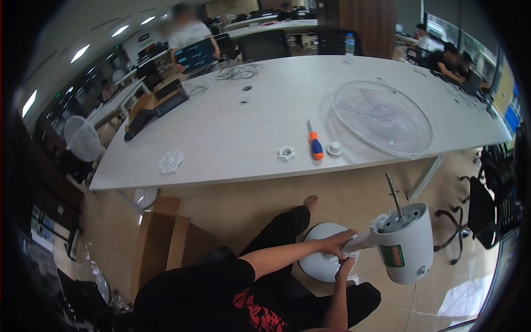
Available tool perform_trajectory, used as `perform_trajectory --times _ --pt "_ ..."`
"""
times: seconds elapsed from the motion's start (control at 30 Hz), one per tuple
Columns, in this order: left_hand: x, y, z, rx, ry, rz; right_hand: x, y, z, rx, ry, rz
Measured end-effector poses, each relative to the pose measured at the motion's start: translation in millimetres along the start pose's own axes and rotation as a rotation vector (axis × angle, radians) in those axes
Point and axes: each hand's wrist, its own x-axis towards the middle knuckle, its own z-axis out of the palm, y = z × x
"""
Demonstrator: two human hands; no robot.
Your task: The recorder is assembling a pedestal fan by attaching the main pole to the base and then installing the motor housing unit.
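Note:
A white standing fan's motor head (409, 249) tilts to the right in front of me, its bare metal shaft (394, 193) pointing up. My left hand (335, 243) is closed round the fan's neck, just left of the motor head. Right below it, my right hand (344, 269) also grips the neck or the pole's top; its fingers are partly hidden. The round white base (314, 264) rests on the floor under my hands. On the table ahead lie an orange-and-blue screwdriver (315, 146), a round white cap (334, 148) and a white ring nut (286, 153).
A round wire fan grille (381, 117) lies on the white table (221, 144), with a pale plastic piece (171, 161) at its left. An open cardboard box (160, 238) stands on the floor to my left. A person (191, 36) stands across the table. Office chairs (481, 210) are at right.

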Motion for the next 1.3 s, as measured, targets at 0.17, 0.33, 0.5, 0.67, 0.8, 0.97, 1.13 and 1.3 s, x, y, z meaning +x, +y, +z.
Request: perform_trajectory --times 0.17,0.33,0.5,0.67,0.8,0.97,1.13,1.3 --pt "-0.2 6.7 -0.1 -0.035 -0.001 0.046 -3.9 -16.5 8.7 -0.063 -0.028 0.066" --pt "-0.3 9.7 -1.4 -0.066 0.022 0.08 -2.2 -19.6 4.2 -0.26 0.041 0.063" --pt "-1.5 13.4 -4.1 -0.051 0.026 0.07 4.0 -3.5 -3.7 -0.279 -0.018 -0.11" --pt "-2.0 14.2 -5.7 -0.067 -0.005 0.062 7.5 0.4 -10.1 -0.239 -0.022 -0.135" --pt "-1.5 13.5 -4.1 -0.057 0.016 0.072 11.6 -9.0 -15.6 -0.262 -0.044 -0.031" --pt "-0.8 11.7 -3.9 -0.042 0.009 0.071 13.1 -18.2 -12.9 -0.345 -0.074 0.045" --pt "-0.4 9.4 -2.4 -0.088 0.006 0.063 8.4 -26.9 -5.4 -0.337 -0.052 0.133" --pt "0.6 5.1 -0.9 -0.072 0.015 0.059 12.3 -24.0 -8.3 -0.298 -0.04 0.172"
